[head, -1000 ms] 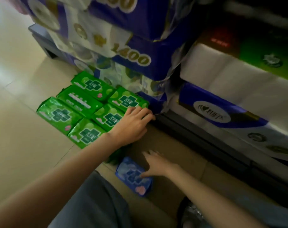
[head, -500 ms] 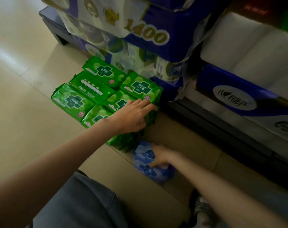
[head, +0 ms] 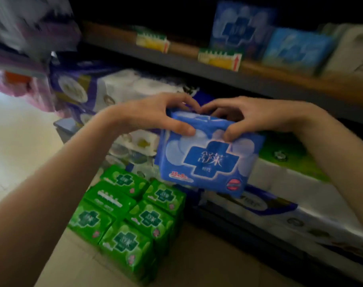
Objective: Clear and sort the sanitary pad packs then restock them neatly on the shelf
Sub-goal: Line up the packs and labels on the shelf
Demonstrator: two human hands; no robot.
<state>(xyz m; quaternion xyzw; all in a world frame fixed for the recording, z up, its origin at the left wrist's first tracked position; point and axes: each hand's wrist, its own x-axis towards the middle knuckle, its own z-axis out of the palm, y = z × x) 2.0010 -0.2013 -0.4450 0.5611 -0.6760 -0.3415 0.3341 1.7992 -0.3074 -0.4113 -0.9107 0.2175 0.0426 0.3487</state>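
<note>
A blue sanitary pad pack (head: pixel 207 160) hangs in the air in front of the shelving. My left hand (head: pixel 155 112) grips its upper left edge, thumb on the front face. My right hand (head: pixel 253 117) grips the upper right edge the same way. Several green pad packs (head: pixel 126 212) lie in tidy stacks on the floor below the blue pack, beside the shelf base. On the upper shelf (head: pixel 259 79) stand more blue pad packs (head: pixel 296 48) at the right; its left stretch shows only price tags.
Large wrapped toilet-paper bales (head: pixel 300 195) fill the bottom shelf behind the held pack. Purple and pink bales (head: pixel 41 59) are piled at the left. Yellow price tags (head: pixel 220 59) line the upper shelf edge. Beige floor tiles (head: pixel 21 146) stretch to the left.
My right hand lifted the blue pack off the floor. My left hand left the green stack and joined it on the pack. The view tilted up toward the upper shelf.
</note>
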